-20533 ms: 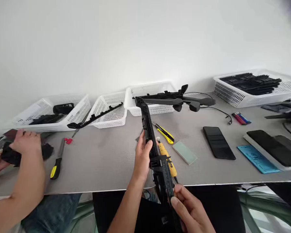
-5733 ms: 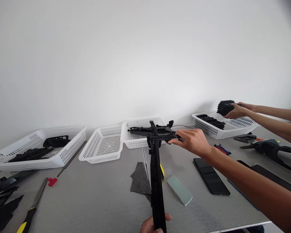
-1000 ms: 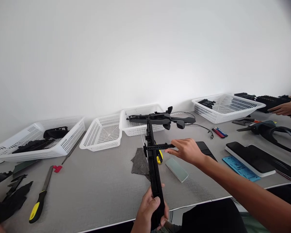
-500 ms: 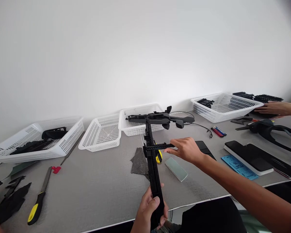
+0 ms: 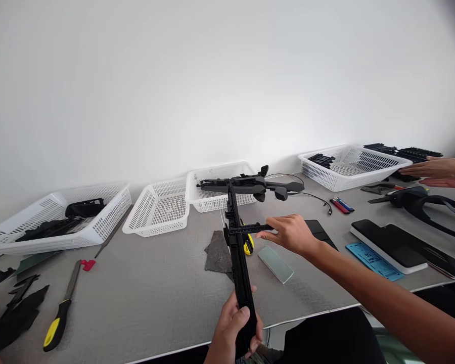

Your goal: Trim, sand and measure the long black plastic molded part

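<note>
A long black plastic part (image 5: 241,273) stands tilted over the table, its lower end gripped by my left hand (image 5: 235,326). My right hand (image 5: 293,232) pinches the right end of a black caliper (image 5: 250,229), whose jaws lie across the upper section of the part. Behind the part's top end, other black parts (image 5: 246,184) rest on a white basket (image 5: 208,203). Beneath and beside the caliper are a dark grey cloth (image 5: 218,254), a yellow tool (image 5: 248,245) and a pale greenish block (image 5: 276,264).
More white baskets stand left (image 5: 109,222) and right (image 5: 326,174). A yellow-handled file (image 5: 62,316) lies left. To the right are a phone (image 5: 387,245), a blue card (image 5: 373,260) and a black headset-like frame (image 5: 413,202). Another person's hands (image 5: 440,169) are at the right edge.
Another person's hands at the right have lifted and spread apart near the black pieces. At the left edge, another person's hand has drawn back, leaving a dark piece lying there. My hands look unchanged.
</note>
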`<control>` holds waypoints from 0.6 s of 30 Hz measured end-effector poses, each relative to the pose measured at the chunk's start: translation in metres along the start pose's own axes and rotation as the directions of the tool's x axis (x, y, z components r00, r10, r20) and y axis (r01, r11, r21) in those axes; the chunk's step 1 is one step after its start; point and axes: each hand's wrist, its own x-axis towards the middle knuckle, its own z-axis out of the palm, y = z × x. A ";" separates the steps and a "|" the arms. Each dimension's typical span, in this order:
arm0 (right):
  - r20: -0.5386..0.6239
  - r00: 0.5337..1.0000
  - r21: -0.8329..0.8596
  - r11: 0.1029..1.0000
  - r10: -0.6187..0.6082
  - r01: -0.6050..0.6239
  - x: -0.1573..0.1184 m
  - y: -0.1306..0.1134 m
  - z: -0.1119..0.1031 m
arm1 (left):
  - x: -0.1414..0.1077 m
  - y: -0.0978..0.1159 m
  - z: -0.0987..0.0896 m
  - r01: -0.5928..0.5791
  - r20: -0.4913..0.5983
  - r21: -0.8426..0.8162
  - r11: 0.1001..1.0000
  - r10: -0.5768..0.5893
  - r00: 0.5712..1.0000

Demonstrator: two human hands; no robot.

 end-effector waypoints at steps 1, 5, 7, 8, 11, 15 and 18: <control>0.000 1.000 0.000 1.000 0.001 -0.001 0.000 0.000 0.000 | 0.000 0.000 0.000 0.002 0.000 0.005 1.000 -0.002 1.000; -0.005 1.000 0.002 1.000 0.001 -0.001 0.000 0.000 0.000 | 0.000 0.000 0.001 0.006 0.001 0.013 1.000 -0.006 1.000; -0.007 1.000 0.003 1.000 0.000 0.000 0.000 0.000 0.000 | 0.000 0.001 0.001 0.000 0.001 0.013 1.000 0.000 1.000; -0.008 1.000 0.003 1.000 -0.001 0.001 0.000 0.000 0.000 | 0.000 0.001 0.002 0.000 -0.001 0.013 1.000 0.000 1.000; -0.009 1.000 0.002 1.000 -0.002 0.002 0.000 0.001 0.001 | -0.001 0.002 0.003 0.009 -0.012 0.014 1.000 -0.009 1.000; -0.014 1.000 0.004 1.000 -0.007 0.007 -0.001 -0.001 0.000 | -0.001 0.004 0.005 0.025 -0.021 0.010 1.000 -0.025 0.999; -0.012 1.000 0.016 1.000 -0.015 0.015 -0.004 -0.006 -0.001 | -0.001 0.004 0.006 0.011 -0.021 0.014 1.000 -0.010 1.000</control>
